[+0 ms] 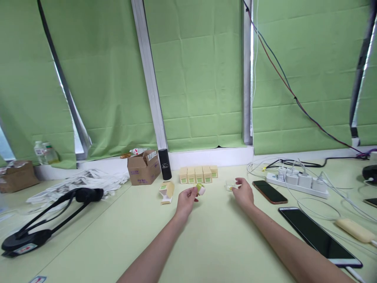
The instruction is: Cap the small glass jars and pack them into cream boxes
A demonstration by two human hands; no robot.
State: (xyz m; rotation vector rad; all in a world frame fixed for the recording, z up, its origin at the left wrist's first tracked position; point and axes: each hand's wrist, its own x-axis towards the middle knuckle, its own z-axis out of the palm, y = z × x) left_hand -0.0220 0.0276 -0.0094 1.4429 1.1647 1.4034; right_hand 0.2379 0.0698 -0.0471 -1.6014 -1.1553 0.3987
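Observation:
My left hand (pixel 186 200) is closed on a small bottle (pixel 200 189) with a white cap and a yellow-green label, held above the table. My right hand (pixel 244 192) is at a clear plastic piece (pixel 229 185) near the table surface, its thumb and fingertips at the piece's right side; whether it grips the piece is hard to tell. Behind the hands stands a row of several small cream boxes (pixel 199 175) with green labels. An opened cream box (pixel 166 192) with its flaps out lies left of my left hand.
A cardboard box (pixel 143 168) and a black cylinder (pixel 164 164) stand at the back. Black headgear (pixel 53 220) lies left. On the right are a phone (pixel 269 192), a tablet (pixel 319 236), a power strip (pixel 297 184) and loose cables.

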